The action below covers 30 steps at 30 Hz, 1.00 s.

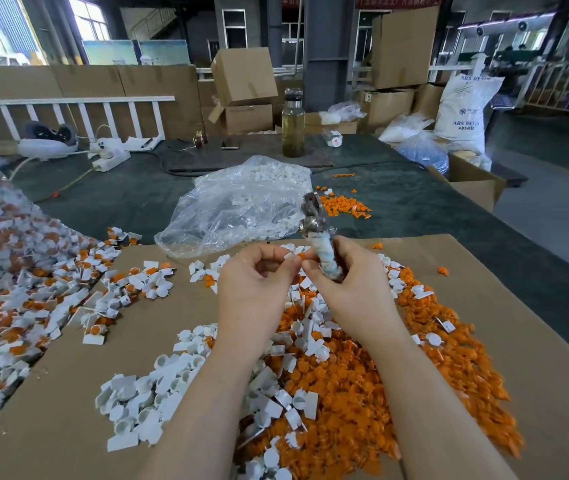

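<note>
My left hand pinches a small white plastic piece between thumb and fingers. My right hand grips a metal pliers-like tool by its cloth-wrapped handle, jaws pointing up, and its fingertips also pinch a small orange piece against the white one. Both hands hover above a brown cardboard sheet. Below them lies a heap of orange plastic pieces, and beside it loose white plastic caps.
A pile of joined white-and-orange parts covers the left side. A clear plastic bag of white parts lies behind the hands. Further back stand a glass bottle, a power strip, cardboard boxes and a white resin sack.
</note>
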Each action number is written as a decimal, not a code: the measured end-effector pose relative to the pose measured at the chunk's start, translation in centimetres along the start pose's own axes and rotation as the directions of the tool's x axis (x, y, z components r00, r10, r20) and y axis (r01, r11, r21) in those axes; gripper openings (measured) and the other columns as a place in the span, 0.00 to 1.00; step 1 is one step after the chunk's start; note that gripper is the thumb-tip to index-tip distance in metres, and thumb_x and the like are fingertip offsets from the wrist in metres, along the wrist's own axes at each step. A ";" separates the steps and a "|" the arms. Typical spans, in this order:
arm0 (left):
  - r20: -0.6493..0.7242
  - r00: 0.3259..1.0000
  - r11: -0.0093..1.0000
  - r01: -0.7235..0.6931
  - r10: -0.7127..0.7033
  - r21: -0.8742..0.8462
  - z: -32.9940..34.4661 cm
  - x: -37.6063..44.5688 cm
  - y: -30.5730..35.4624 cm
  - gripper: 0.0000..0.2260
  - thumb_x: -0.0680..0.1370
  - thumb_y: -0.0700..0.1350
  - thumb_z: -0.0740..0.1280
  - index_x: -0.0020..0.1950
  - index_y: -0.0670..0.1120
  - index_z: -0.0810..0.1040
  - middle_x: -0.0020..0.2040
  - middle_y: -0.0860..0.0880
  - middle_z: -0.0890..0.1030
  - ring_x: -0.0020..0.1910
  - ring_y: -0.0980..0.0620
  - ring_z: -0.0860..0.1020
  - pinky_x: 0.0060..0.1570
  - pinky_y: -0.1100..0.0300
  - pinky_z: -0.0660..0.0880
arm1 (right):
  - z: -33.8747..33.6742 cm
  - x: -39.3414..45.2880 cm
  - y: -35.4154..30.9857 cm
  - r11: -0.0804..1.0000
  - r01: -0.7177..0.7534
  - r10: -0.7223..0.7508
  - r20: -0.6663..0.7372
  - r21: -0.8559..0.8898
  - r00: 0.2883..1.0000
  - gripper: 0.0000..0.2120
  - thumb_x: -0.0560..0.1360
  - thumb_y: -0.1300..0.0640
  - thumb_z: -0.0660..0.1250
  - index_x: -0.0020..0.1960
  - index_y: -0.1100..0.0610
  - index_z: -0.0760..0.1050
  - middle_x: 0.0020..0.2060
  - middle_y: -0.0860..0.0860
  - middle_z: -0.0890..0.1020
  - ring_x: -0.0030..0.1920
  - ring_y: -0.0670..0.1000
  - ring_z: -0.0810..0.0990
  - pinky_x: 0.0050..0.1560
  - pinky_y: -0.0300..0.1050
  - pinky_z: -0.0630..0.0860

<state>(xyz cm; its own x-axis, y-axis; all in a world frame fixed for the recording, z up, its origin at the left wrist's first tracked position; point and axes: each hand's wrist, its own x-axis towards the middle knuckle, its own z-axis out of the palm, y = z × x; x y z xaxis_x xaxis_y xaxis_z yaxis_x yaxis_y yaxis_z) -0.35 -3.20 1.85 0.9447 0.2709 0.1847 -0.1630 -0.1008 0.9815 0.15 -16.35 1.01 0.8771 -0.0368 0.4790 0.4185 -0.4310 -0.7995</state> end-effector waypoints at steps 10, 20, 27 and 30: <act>0.010 1.000 0.998 -0.008 0.007 0.059 0.0 -0.1 0.2 0.03 0.75 0.42 0.75 0.42 0.48 0.82 0.37 0.48 0.85 0.39 0.52 0.85 0.45 0.54 0.83 | 0.2 0.1 0.1 0.999 -0.042 0.042 0.013 -0.017 0.999 0.03 0.76 0.54 0.70 0.49 0.52 0.78 0.38 0.44 0.80 0.37 0.39 0.78 0.35 0.31 0.72; -0.006 1.000 0.996 0.005 -0.005 -0.088 -0.3 0.3 0.2 0.01 0.77 0.38 0.71 0.47 0.43 0.82 0.38 0.48 0.83 0.33 0.61 0.82 0.35 0.72 0.76 | -1.7 0.3 0.5 0.971 -0.238 0.219 0.285 0.035 0.933 0.02 0.75 0.56 0.71 0.45 0.52 0.79 0.36 0.47 0.79 0.33 0.41 0.75 0.35 0.35 0.72; -0.014 1.000 0.994 -0.029 0.028 -0.105 -0.5 0.4 0.2 0.05 0.78 0.38 0.71 0.44 0.47 0.80 0.35 0.53 0.82 0.33 0.62 0.81 0.35 0.73 0.74 | -2.2 0.0 0.4 0.970 -0.241 0.227 0.463 -0.030 0.857 0.04 0.74 0.53 0.72 0.46 0.51 0.78 0.35 0.42 0.80 0.35 0.38 0.77 0.39 0.36 0.70; -0.003 0.999 0.994 -0.034 0.034 -0.107 -0.6 0.5 0.3 0.05 0.78 0.38 0.70 0.44 0.47 0.80 0.35 0.54 0.82 0.33 0.62 0.81 0.35 0.73 0.74 | -2.2 -0.1 0.2 0.974 -0.224 0.208 0.494 -0.027 0.844 0.06 0.74 0.52 0.72 0.48 0.53 0.78 0.39 0.46 0.81 0.37 0.41 0.78 0.42 0.41 0.72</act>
<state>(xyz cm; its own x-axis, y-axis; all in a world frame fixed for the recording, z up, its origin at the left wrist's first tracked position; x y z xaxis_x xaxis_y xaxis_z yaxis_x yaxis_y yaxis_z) -0.15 -2.49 2.23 0.9377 0.2705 0.2180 -0.2245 -0.0069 0.9744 -0.35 -18.46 1.58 0.9439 0.3250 0.0590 0.2048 -0.4358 -0.8764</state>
